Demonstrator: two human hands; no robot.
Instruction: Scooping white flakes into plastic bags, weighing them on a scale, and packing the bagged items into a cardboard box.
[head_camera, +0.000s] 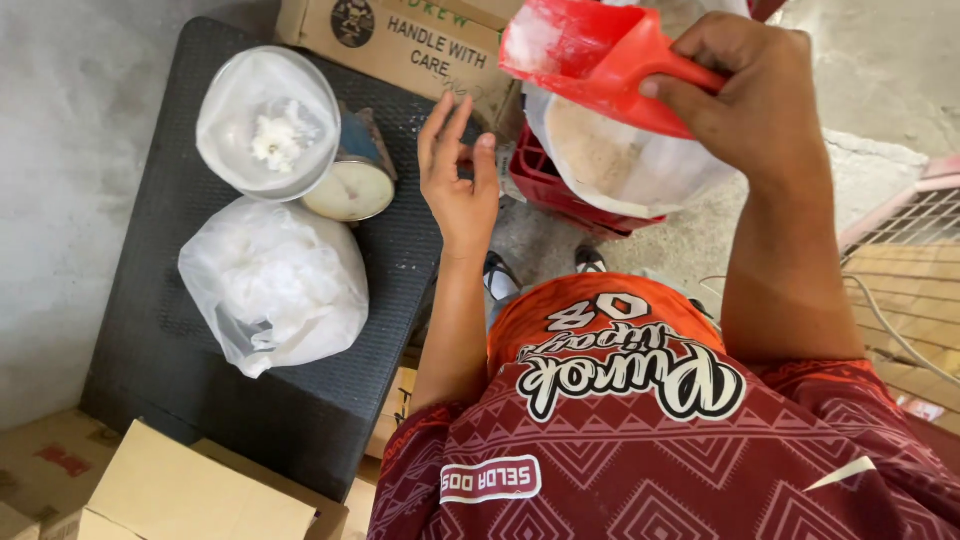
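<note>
The right hand (750, 85) is clamped on the handle of a red scoop (590, 55), held above a sack of pale grain (620, 160) in a red crate (545, 185). The left hand (458, 170) hangs empty, fingers spread, over the black bench (170, 380), near a tin (352, 185), a plastic-lined bowl (268, 120) and a filled white bag (272, 285).

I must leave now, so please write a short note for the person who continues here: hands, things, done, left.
Right hand: holds the red scoop above the open sack of pale powder.
Left hand: empty, open, over the black table.
On the table: a bag-lined bowl with little white powder, a tied, filled bag.
Done: one bag filled.
Left: the bowl bag is nearly empty.
</note>
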